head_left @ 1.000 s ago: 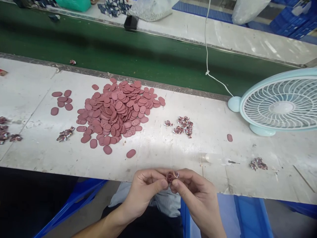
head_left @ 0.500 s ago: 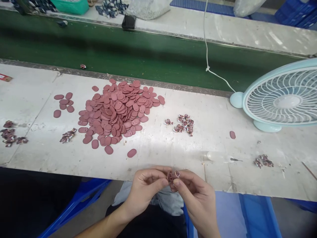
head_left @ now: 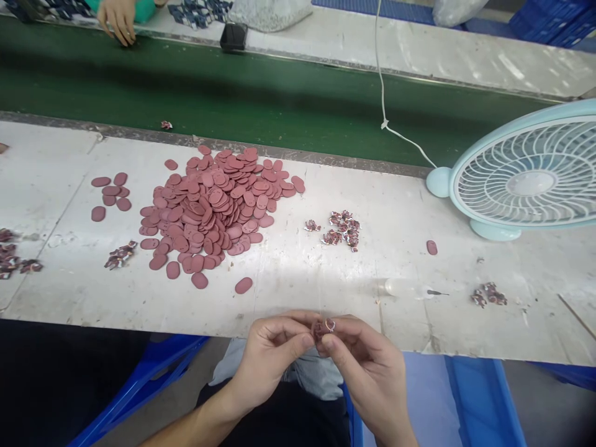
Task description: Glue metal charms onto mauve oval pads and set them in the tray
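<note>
At the table's front edge, my left hand point(head_left: 270, 354) and my right hand point(head_left: 370, 366) meet with closed fingertips. Both pinch a small maroon piece with a white-edged part point(head_left: 318, 329), and the fingers partly hide it. Beyond them lies a large heap of flat maroon oval pieces point(head_left: 209, 208), some with tiny dots or holes. One loose oval piece point(head_left: 243, 285) rests nearer to me. To the right of the heap is a cluster of small maroon-and-white pieces point(head_left: 344, 228). A clear bottle with a dark thin tip point(head_left: 399, 287) lies on its side.
A light-blue fan point(head_left: 531, 180) stands at the right, its white cord point(head_left: 382, 93) crossing the green strip point(head_left: 279, 93). Another person's hand point(head_left: 117, 20) reaches over the far table. More small pieces point(head_left: 120, 254) lie left of the heap. A blue bin point(head_left: 484, 397) is below the table.
Another person's hand has come into view at the upper left. The view has shifted slightly. My hands keep the same pinch on the small maroon piece.
</note>
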